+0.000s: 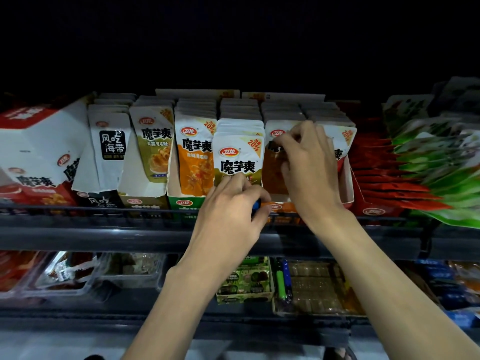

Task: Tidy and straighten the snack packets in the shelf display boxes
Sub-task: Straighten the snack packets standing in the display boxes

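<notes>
A row of open display boxes stands on the upper shelf, each filled with upright white snack packets. My left hand grips the bottom of a stack of olive-labelled packets, which sits forward and higher than its neighbours. A small blue thing shows under that hand's fingers; I cannot tell what it is. My right hand pinches the front orange packet in the orange box to the right, covering most of its label. Left of the stack stands an orange-labelled packet row in a green box.
Further left are olive packets, black-labelled seaweed packets and a tilted red-and-white carton. Red packets and green packets fan out at the right. The lower shelf holds clear trays and small boxes.
</notes>
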{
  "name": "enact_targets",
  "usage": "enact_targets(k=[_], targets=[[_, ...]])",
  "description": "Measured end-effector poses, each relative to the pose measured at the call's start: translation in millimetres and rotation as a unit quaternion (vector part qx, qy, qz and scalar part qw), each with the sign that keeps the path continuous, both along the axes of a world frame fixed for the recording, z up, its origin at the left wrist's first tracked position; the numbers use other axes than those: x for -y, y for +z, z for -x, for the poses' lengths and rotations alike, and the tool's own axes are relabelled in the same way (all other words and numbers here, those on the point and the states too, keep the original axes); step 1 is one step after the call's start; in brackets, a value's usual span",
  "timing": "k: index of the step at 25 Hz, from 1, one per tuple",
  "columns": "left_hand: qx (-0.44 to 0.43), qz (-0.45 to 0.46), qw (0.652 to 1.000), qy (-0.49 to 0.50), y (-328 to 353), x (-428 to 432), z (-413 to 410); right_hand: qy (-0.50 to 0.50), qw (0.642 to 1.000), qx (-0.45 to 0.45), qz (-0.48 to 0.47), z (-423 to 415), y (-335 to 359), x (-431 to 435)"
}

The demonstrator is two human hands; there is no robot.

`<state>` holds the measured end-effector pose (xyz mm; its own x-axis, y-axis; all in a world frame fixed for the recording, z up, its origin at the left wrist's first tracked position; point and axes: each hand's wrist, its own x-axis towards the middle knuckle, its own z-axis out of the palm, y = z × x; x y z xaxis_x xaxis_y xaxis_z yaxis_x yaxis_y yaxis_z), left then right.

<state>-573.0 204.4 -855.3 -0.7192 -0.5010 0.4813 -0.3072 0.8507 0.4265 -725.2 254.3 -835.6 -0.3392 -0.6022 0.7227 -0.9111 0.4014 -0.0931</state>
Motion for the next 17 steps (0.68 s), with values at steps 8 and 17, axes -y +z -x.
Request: enact_targets(k=[8,17], targets=[[0.002,-0.003,1.0,-0.01,2.1,0.5,-1.3,-0.022,0.998,-0.008,-0.058,2.8,-3.8,3.8],[0.006,-0.012,1.0,-0.01,3.0,0.5,-1.7,-0.018,0.999,0.039,-0.033,1.4,0.2,2.0]])
